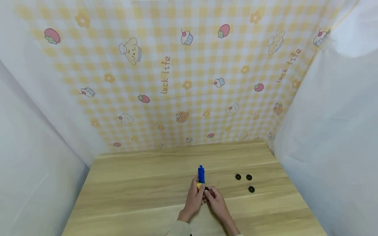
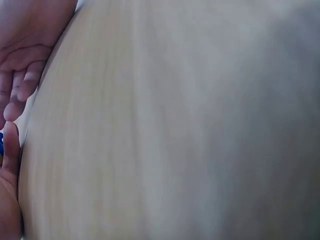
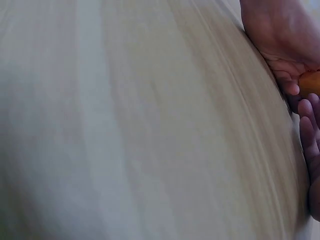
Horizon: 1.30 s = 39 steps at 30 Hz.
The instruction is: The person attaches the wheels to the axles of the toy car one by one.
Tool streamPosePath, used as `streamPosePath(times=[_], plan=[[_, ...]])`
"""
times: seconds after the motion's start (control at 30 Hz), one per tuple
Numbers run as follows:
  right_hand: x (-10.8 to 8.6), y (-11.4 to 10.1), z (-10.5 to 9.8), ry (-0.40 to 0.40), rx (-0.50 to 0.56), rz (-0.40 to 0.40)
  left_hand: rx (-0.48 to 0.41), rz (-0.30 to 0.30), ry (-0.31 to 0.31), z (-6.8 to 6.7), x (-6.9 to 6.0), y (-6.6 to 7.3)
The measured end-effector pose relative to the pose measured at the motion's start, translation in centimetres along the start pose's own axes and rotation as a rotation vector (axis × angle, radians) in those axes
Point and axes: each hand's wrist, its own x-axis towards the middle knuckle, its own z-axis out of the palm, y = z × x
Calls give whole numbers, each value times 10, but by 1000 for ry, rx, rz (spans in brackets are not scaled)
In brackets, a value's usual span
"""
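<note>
In the head view, the left hand [image 1: 194,199] grips a toy with a long blue part [image 1: 201,174] pointing away from the body and a yellow part [image 1: 199,185] by the thumb. Close against it, the right hand [image 1: 217,202] pinches a small black piece [image 1: 206,188] at the toy's right side. The left wrist view shows a sliver of blue [image 2: 1,145] at its left edge, beside fingers. At the right edge of the right wrist view, an orange-yellow part [image 3: 310,84] shows among the fingers. Most of the toy's lower end is hidden by the hands.
Three black rings lie on the wooden table [image 1: 133,190] to the right of the hands: two side by side, a left one [image 1: 238,177] and a right one [image 1: 249,177], and one nearer [image 1: 251,189]. A checked cloth [image 1: 165,108] hangs behind; white sheets flank both sides.
</note>
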Motion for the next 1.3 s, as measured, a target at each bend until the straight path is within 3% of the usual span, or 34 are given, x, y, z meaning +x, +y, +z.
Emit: streamPosePath(times=[0.2, 0.43, 0.63, 1.0, 1.3], plan=[[-1, -15, 1, 33, 4, 30, 103, 67, 74, 5, -1, -1], [-3, 5, 3, 45, -27, 58, 119, 49, 87, 8, -6, -9], [-6, 5, 1, 14, 34, -4, 43, 88, 48, 5, -5, -8], [1, -1, -3, -74, 29, -8, 4, 57, 5, -6, -1, -6], [-2, 1, -2, -70, 25, -6, -73, 4, -58, -10, -2, -7]])
